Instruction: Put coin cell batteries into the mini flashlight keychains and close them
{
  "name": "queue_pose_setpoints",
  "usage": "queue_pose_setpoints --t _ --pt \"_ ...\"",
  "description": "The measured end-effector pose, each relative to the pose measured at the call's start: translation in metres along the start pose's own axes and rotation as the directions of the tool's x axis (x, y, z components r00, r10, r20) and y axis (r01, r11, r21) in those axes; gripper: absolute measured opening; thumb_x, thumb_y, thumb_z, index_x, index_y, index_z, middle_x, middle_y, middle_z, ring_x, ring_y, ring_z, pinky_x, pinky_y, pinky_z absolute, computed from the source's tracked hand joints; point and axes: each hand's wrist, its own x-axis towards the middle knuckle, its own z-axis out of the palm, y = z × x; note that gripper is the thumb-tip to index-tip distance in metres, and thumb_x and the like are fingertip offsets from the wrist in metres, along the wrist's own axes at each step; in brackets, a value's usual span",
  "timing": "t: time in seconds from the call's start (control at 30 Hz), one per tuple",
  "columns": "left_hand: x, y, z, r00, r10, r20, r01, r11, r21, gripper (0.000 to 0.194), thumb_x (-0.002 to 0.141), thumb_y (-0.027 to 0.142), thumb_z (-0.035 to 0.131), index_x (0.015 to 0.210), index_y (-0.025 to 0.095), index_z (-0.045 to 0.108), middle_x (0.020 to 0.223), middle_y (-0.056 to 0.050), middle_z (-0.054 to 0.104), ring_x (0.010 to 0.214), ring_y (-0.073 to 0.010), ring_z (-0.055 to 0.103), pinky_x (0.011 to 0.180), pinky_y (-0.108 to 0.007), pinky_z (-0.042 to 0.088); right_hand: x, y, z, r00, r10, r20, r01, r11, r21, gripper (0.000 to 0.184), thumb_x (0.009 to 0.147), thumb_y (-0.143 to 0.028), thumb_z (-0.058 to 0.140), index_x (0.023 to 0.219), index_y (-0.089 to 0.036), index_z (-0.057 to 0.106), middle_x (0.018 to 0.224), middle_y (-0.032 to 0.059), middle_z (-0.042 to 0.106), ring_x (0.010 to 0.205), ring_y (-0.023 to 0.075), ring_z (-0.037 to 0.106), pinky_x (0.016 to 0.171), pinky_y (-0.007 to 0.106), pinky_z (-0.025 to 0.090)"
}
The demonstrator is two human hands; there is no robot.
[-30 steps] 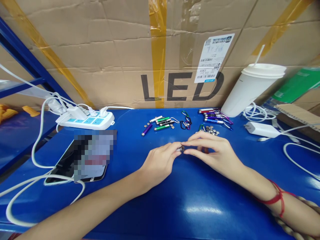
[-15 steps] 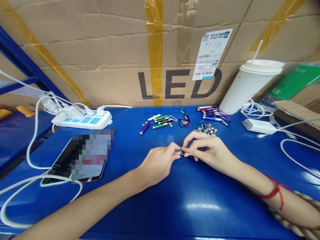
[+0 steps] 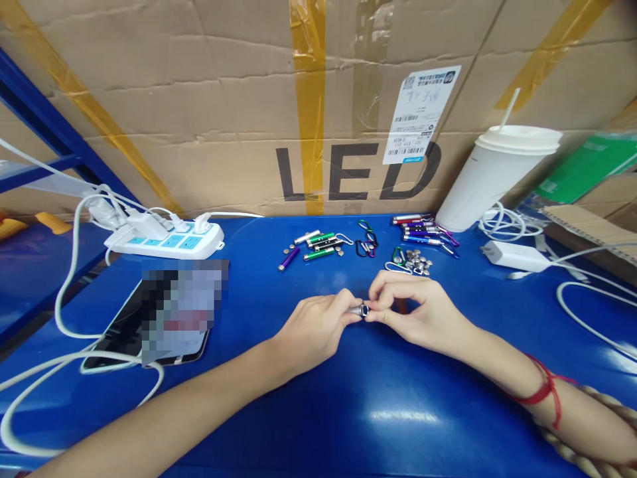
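Observation:
My left hand (image 3: 318,330) pinches a small silver flashlight tube (image 3: 357,310) between thumb and fingers, its open dark end facing right. At that end my right hand (image 3: 415,309) has thumb and fingertips closed together, touching or nearly touching the rim; whatever they hold is too small to make out. Beyond the hands lies a group of green, black, silver and purple tubes (image 3: 321,253). Button cells (image 3: 415,260) are heaped behind my right hand, close to a silver carabiner clip (image 3: 397,268). More carabiners (image 3: 367,247) lie between the groups.
Flashlights with clips (image 3: 421,231) are piled beside a white cup (image 3: 490,176) with a straw. On the left are a power strip (image 3: 169,240) with cables and a phone (image 3: 184,312). A white charger (image 3: 517,256) lies right. A cardboard box (image 3: 199,99) stands behind the blue table (image 3: 308,425).
My right hand's fingers have drawn into a tighter pinch at the tube's end. The tube's open end now shows more plainly. The view has tilted slightly.

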Motion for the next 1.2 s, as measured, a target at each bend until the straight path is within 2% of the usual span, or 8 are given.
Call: queue_pose_setpoints --t 0.27,0.47,0.63,0.77,0.9,1.07,1.2 --pt "-0.001 -0.001 0.001 0.997 -0.001 -0.079 0.006 0.998 0.056 0.012 0.092 0.018 0.035 0.085 0.019 0.045 0.097 -0.005 0.068 0.086 -0.0191 0.066 0.072 -0.03 0.05 -0.001 0.001 0.001 0.999 0.028 -0.025 -0.028 1.0 -0.007 0.023 0.076 -0.026 0.068 0.058 -0.014 0.058 0.069 0.0014 0.058 0.055 0.0071 0.049 0.048 0.019 0.037" --pt "0.001 0.003 -0.002 0.996 -0.069 -0.05 0.069 0.998 0.012 0.011 0.091 0.017 0.036 0.091 0.019 0.047 0.095 -0.002 0.068 0.08 -0.0156 0.065 0.069 -0.026 0.049 0.0 0.003 -0.002 1.0 0.018 -0.018 -0.019 1.0 -0.015 0.022 0.078 -0.028 0.066 0.061 -0.014 0.059 0.07 0.001 0.058 0.056 0.0066 0.05 0.048 0.017 0.037" --pt "0.002 0.007 -0.005 0.987 -0.16 -0.014 0.16 0.987 -0.019 0.012 0.091 0.018 0.038 0.097 0.019 0.048 0.083 0.0 0.067 0.07 -0.0141 0.064 0.065 -0.023 0.047 0.001 0.003 -0.005 1.0 0.015 0.004 -0.015 0.998 -0.068 0.016 0.079 -0.026 0.065 0.068 -0.015 0.061 0.074 0.0006 0.059 0.058 0.006 0.051 0.05 0.016 0.038" --pt "0.002 0.006 -0.005 0.985 -0.172 -0.011 0.171 0.984 -0.04 0.012 0.091 0.019 0.038 0.098 0.02 0.047 0.082 0.001 0.066 0.071 -0.0135 0.064 0.066 -0.022 0.046 0.003 0.001 -0.007 0.999 0.035 -0.003 -0.035 0.997 -0.07 0.017 0.078 -0.027 0.065 0.068 -0.014 0.062 0.073 0.0012 0.059 0.058 0.0064 0.051 0.05 0.017 0.039" --pt "0.002 0.005 -0.005 0.986 -0.164 -0.035 0.16 0.984 -0.08 0.014 0.091 0.021 0.038 0.101 0.02 0.047 0.085 0.0 0.066 0.074 -0.014 0.063 0.067 -0.022 0.046 0.005 -0.001 -0.008 0.997 0.077 0.01 -0.077 0.997 0.019 0.016 0.077 -0.026 0.066 0.068 -0.013 0.063 0.072 0.0018 0.059 0.053 0.0055 0.051 0.047 0.017 0.04" --pt "0.003 0.005 -0.004 0.984 -0.166 -0.064 0.154 0.975 -0.158 0.019 0.092 0.02 0.037 0.107 0.019 0.048 0.099 -0.004 0.064 0.085 -0.0149 0.061 0.077 -0.025 0.046 0.005 0.004 -0.007 0.985 0.167 0.046 -0.173 0.965 0.196 0.016 0.076 -0.026 0.068 0.071 -0.012 0.064 0.078 0.002 0.059 0.045 0.0031 0.051 0.043 0.017 0.043" --pt "0.004 0.005 -0.003 0.987 -0.149 -0.058 0.138 0.978 -0.154 0.021 0.093 0.021 0.034 0.104 0.018 0.052 0.099 -0.006 0.062 0.089 -0.0165 0.058 0.081 -0.028 0.044 0.004 0.01 -0.006 0.989 0.141 0.042 -0.147 0.955 0.258 0.016 0.074 -0.027 0.069 0.069 -0.012 0.066 0.078 0.0031 0.059 0.049 0.005 0.052 0.043 0.017 0.045"
